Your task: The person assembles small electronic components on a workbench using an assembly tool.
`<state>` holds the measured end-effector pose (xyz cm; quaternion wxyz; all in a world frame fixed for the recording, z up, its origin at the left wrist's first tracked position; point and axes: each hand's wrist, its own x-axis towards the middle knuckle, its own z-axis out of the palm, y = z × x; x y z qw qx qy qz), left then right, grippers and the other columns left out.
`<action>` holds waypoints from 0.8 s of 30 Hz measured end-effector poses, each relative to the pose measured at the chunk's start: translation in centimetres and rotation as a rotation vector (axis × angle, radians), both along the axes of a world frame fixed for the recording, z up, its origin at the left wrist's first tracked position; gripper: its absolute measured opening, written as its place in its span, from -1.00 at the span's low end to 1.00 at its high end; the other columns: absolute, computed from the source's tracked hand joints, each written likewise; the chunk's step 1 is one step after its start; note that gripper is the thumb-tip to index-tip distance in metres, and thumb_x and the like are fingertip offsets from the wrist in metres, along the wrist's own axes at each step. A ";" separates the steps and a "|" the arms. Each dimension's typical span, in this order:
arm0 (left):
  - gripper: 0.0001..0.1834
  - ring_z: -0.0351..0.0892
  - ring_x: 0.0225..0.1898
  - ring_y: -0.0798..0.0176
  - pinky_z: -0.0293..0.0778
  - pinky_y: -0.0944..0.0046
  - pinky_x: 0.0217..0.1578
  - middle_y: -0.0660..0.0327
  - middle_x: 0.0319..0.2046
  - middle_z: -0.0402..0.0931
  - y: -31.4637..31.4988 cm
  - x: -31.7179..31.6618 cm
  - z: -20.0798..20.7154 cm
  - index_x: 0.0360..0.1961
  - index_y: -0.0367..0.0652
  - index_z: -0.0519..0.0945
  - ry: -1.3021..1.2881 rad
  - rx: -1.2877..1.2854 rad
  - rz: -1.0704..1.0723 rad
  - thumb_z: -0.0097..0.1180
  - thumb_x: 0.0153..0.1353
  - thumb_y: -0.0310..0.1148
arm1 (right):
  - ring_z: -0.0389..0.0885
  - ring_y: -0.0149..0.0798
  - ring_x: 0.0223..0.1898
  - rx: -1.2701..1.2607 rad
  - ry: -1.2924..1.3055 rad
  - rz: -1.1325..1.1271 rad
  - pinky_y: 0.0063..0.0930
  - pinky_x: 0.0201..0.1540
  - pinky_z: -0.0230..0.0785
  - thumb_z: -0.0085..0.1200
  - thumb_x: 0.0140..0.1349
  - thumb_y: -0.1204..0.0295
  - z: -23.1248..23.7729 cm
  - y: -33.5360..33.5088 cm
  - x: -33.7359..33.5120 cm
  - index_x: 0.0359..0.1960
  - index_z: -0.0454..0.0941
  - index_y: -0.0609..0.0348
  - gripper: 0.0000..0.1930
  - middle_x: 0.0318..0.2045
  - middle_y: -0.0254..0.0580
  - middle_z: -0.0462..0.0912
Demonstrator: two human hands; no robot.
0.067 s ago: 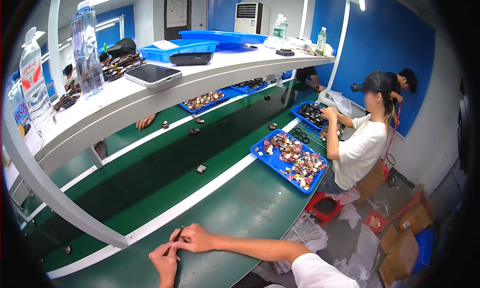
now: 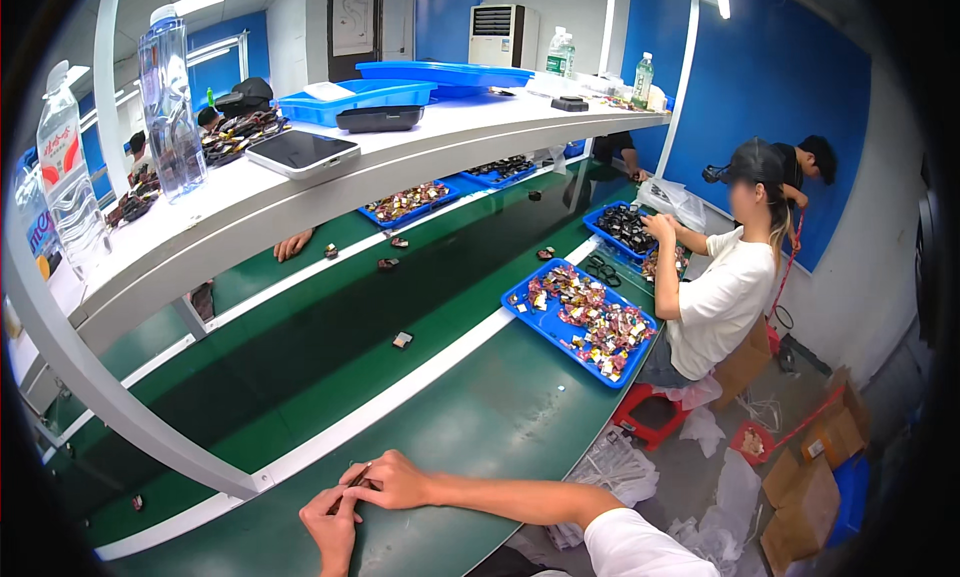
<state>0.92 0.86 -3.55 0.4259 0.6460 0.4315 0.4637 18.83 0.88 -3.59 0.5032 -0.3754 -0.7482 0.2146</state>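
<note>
My left hand (image 2: 328,522) and my right hand (image 2: 397,480) meet over the green work surface (image 2: 440,417) at the bottom of the view. Their fingertips are pressed together. A slim dark stick-like tool (image 2: 359,476) is pinched in my right fingers, its lower part hidden by them. My left fingers are closed at the same spot; whatever they grip is covered. Further right lies a blue tray (image 2: 560,352) with many small pink, yellow and white parts (image 2: 612,337) in it.
A conveyor belt (image 2: 300,417) carries scattered small parts, one of them a small pale-and-dark part (image 2: 402,340). Above it runs a white shelf (image 2: 230,212) with a phone (image 2: 303,152) and bottles. A co-worker in a white shirt (image 2: 725,287) handles parts at a blue tray of black pieces (image 2: 625,227).
The dark tool in my right hand has tipped lower, and less of it shows above my fingers. Both hands stay almost in place.
</note>
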 end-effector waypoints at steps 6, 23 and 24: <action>-0.82 0.56 -0.60 0.41 0.44 0.47 -0.63 0.10 -0.32 0.63 -0.3 0.9 0.9 -0.17 -0.42 0.68 -0.009 0.082 0.077 0.23 0.17 -0.66 | 0.53 -0.42 -0.64 -0.020 0.309 -0.181 -0.51 -0.55 0.32 0.26 0.27 0.43 0.6 -0.8 -0.3 -0.31 0.70 0.33 -0.84 -0.40 -0.20 0.76; -0.83 0.56 -0.64 0.39 0.45 0.43 -0.63 0.10 -0.49 0.63 0.5 0.2 -0.4 -0.37 -0.46 0.63 -0.101 -0.046 0.027 0.11 0.35 -0.55 | 0.60 -0.31 -0.49 -0.205 0.155 -0.306 -0.43 -0.44 0.39 0.15 0.36 0.41 -1.2 0.6 0.2 -0.25 0.69 0.37 -0.79 -0.20 -0.16 0.77; -0.83 0.56 -0.64 0.39 0.45 0.43 -0.63 0.10 -0.49 0.63 0.5 0.1 -0.6 -0.37 -0.46 0.63 -0.102 -0.035 0.031 0.11 0.35 -0.55 | 0.62 -0.30 -0.47 -0.245 0.145 -0.316 -0.42 -0.43 0.39 0.14 0.37 0.40 -0.9 0.6 0.2 -0.26 0.69 0.36 -0.78 -0.20 -0.16 0.77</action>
